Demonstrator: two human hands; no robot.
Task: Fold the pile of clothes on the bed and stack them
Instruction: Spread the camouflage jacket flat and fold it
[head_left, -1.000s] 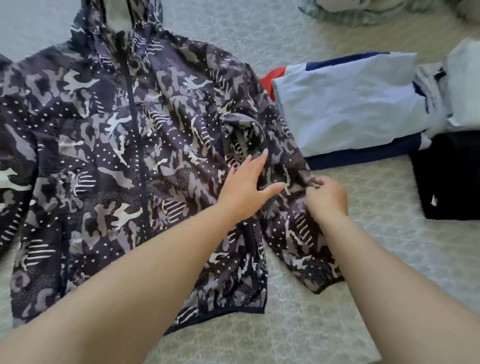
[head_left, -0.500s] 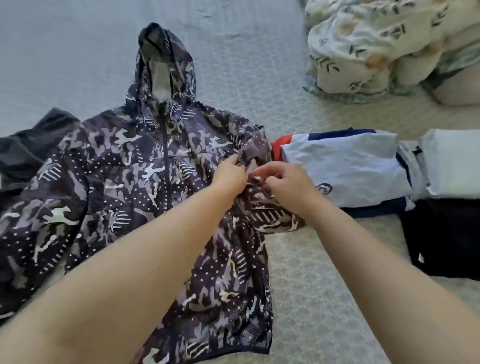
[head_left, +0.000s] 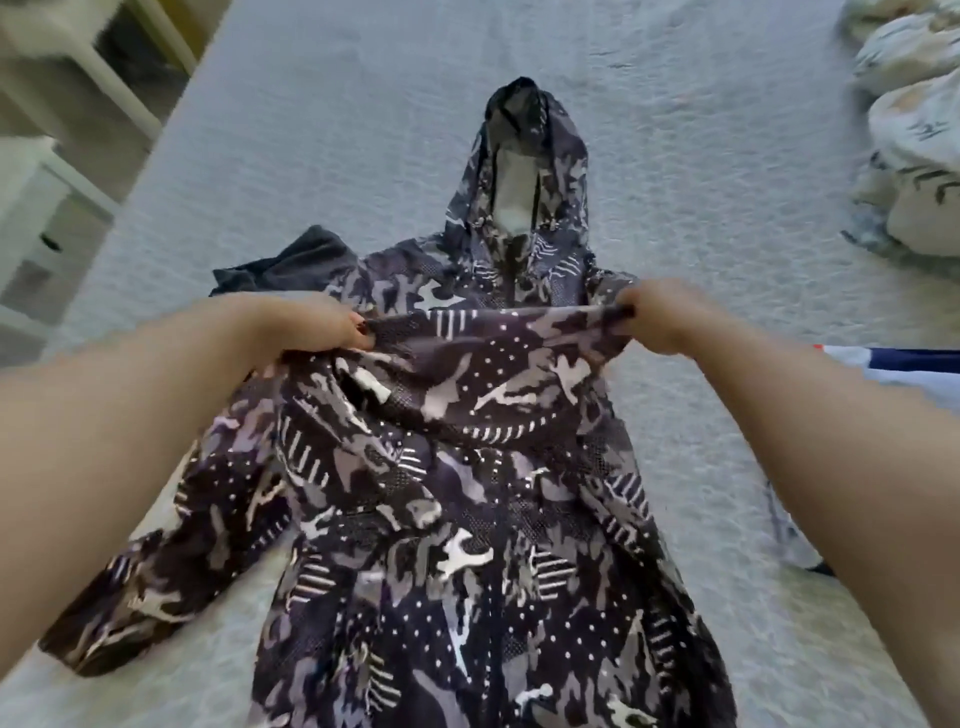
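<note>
A dark camouflage hooded jacket (head_left: 467, 545) lies front up on the bed (head_left: 363, 130), its hood pointing away from me. One sleeve is stretched flat across the chest. My left hand (head_left: 322, 327) grips the left end of that sleeve. The sleeve's right end, by the shoulder, is pinched in my right hand (head_left: 660, 317). The other sleeve (head_left: 150, 582) trails off to the lower left. A folded blue and white garment (head_left: 904, 369) shows at the right edge, partly behind my right forearm.
A dark grey garment (head_left: 291, 265) lies under the jacket's left shoulder. A leaf-print duvet (head_left: 914, 130) is bunched at the far right. White furniture (head_left: 47, 156) stands beyond the bed's left edge.
The sleeve that both hands held near the right shoulder is now pulled across the chest; my left hand moved left with its end. The view shifted, so the folded stack is mostly out of frame.
</note>
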